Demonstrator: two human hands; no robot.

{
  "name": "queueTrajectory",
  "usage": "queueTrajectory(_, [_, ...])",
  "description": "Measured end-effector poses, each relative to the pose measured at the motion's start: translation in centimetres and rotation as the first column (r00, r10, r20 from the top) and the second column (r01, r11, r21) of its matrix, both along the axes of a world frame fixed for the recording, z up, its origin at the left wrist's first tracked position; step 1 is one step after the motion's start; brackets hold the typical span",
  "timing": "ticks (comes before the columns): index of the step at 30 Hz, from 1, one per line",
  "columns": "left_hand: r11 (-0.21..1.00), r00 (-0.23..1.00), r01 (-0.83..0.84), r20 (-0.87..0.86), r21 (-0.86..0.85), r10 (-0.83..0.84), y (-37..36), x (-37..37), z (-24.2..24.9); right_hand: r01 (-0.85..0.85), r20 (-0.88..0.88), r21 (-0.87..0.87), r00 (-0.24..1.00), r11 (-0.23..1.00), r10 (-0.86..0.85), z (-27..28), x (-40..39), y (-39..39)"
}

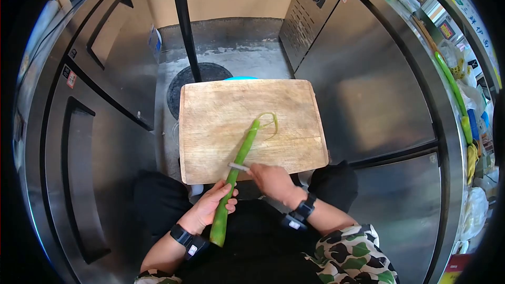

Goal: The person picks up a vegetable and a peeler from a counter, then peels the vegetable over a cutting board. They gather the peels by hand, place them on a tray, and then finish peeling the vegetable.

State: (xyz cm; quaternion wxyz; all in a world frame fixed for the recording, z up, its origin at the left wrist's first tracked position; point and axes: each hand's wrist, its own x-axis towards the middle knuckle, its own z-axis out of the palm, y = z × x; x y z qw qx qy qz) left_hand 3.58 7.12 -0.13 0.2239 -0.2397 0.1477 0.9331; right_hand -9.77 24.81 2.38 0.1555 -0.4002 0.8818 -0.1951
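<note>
A long green stalk (243,152) lies slantwise over the near edge of a wooden board (210,110), its thin tip on the board and its thick end near my lap. My left hand (211,205) is wrapped round the lower part of the stalk. In my right hand (273,181) is a small pale peeler (239,166), its head across the middle of the stalk. A thin curled strip of peel (275,121) hangs by the stalk's tip, over the board.
Steel cabinets stand at the left (113,163) and right (379,84). A black pole (185,26) rises behind the board, beside a dark round cover (176,92) on the floor. Along the right counter lie another green stalk (452,81) and plastic bags (474,210).
</note>
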Motion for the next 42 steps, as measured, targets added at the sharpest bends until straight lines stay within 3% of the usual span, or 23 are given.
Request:
queueTrajectory(3, [0.992, 1.0, -0.015, -0.027, -0.122, 0.012, -0.2, 0.4, -0.4, 0.042, -0.059, 0.078, 0.998, 0.996, -0.037, -3.1, -4.8, -0.9])
queueTrajectory(5, [0.99, 1.0, -0.005, -0.02, -0.139, 0.002, -0.2, 0.3, -0.1, 0.268, -0.108, 0.157, 0.961, 0.951, -0.253, -3.8, -8.5, -1.3])
queueTrajectory(7, [0.992, 1.0, -0.008, -0.019, -0.122, 0.005, -0.2, 0.1, -0.1, 0.45, -0.165, 0.07, 0.885, 0.89, -0.435, -3.8, -11.3, -0.8])
queueTrajectory(10, [0.996, 0.999, -0.045, -0.013, -0.075, 0.044, -0.6, 0.0, -0.5, 0.488, -0.12, -0.104, 0.859, 0.867, -0.498, -1.9, -11.3, 0.7])
queueTrajectory(12, [0.995, 0.997, -0.08, 0.005, -0.065, 0.08, -0.7, 0.1, -1.1, 0.403, 0.014, -0.122, 0.914, 0.907, -0.405, 0.0, -7.2, 1.0])
queueTrajectory(13, [0.995, 0.997, -0.074, -0.009, -0.06, 0.074, -0.8, 0.0, -1.0, 0.292, 0.037, -0.21, 0.956, 0.933, -0.291, 0.2, -4.8, 1.0])
queueTrajectory(15, [0.997, 0.998, -0.052, -0.033, -0.053, 0.05, -1.0, 0.0, -0.6, 0.053, 0.031, -0.186, 0.998, 0.981, -0.048, 0.6, -1.0, 0.5])
queueTrajectory(16, [0.998, 0.998, -0.06, -0.024, -0.035, 0.059, -0.9, 0.0, -0.7, -0.009, 0.073, -0.038, 0.997, 0.999, 0.011, 1.7, 0.1, -0.4])
queueTrajectory(18, [0.997, 0.997, -0.08, -0.008, -0.008, 0.08, -0.9, 0.1, -0.7, -0.063, 0.079, 0.089, 0.995, 0.994, 0.056, 1.4, 0.1, -1.8])
queueTrajectory(23, [0.997, 0.996, -0.075, -0.05, -0.029, 0.073, -0.9, 0.4, -1.4, 0.115, -0.18, 0.046, 0.978, 0.992, -0.105, -4.9, -9.3, -4.1])
queueTrajectory(25, [0.997, 0.996, -0.058, -0.071, -0.043, 0.055, -0.7, 0.3, -1.0, 0.379, -0.188, 0.125, 0.916, 0.917, -0.353, -3.7, -13.3, -4.4])
queueTrajectory(27, [0.997, 0.999, -0.036, -0.038, -0.075, 0.033, -0.5, 0.2, -0.2, 0.421, -0.191, 0.064, 0.895, 0.905, -0.403, -2.0, -13.8, -2.8])
queueTrajectory(30, [0.995, 0.998, -0.03, -0.059, -0.099, 0.024, -0.2, 0.2, -1.0, 0.354, -0.127, 0.086, 0.931, 0.931, -0.342, 0.8, -10.6, -2.3])
queueTrajectory(32, [0.988, 0.996, -0.037, -0.088, -0.147, 0.024, 0.0, 0.2, -1.4, 0.13, -0.063, 0.033, 0.99, 0.991, -0.128, 2.0, -5.8, -1.3])
queueTrajectory(34, [0.971, 0.994, -0.053, -0.105, -0.232, 0.029, 0.1, 0.1, -1.5, 0.003, -0.017, 0.176, 1.0, 0.984, 0.0, 3.5, -1.5, -1.4])
queueTrajectory(37, [0.964, 0.997, -0.048, -0.075, -0.263, 0.029, 0.1, 0.3, -1.8, -0.064, 0.017, 0.33, 0.998, 0.942, 0.062, 3.1, -0.9, -2.6])
queueTrajectory(39, [0.954, 0.996, -0.055, -0.09, -0.294, 0.029, 0.1, 0.5, -2.0, 0.038, -0.045, 0.369, 0.999, 0.929, -0.023, -0.5, -5.1, -3.0])
queueTrajectory(40, [0.949, 0.995, -0.058, -0.099, -0.311, 0.028, 0.0, 0.5, -1.9, 0.134, -0.095, 0.31, 0.989, 0.941, -0.109, -2.0, -7.7, -3.2])
queueTrajectory(42, [0.922, 0.994, -0.061, -0.108, -0.383, 0.021, -0.1, 0.4, -1.3, 0.32, -0.178, 0.271, 0.944, 0.908, -0.279, -1.5, -12.5, -3.5])
